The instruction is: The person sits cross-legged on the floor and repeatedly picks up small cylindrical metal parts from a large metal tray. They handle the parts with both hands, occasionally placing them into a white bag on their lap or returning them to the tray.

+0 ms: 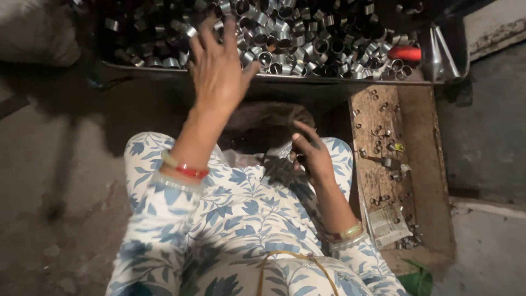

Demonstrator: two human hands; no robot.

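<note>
The fingers (pixel 211 30) of the left hand (pixel 219 68) are spread wide, empty, above the near edge of a metal tray (pixel 263 78) heaped with short shiny metal rings (pixel 307 38). The right hand (pixel 311 152) is curled loosely in the lap; whether anything is held cannot be told.

Short shiny metal rings (pixel 307 41), open-ended cylinders, lie heaped in a jumble across a shallow metal tray (pixel 307 80), pointing every way, some on their sides, some showing dark hollow centres. The pile fills the tray from its near rim back into the shadow.
</note>
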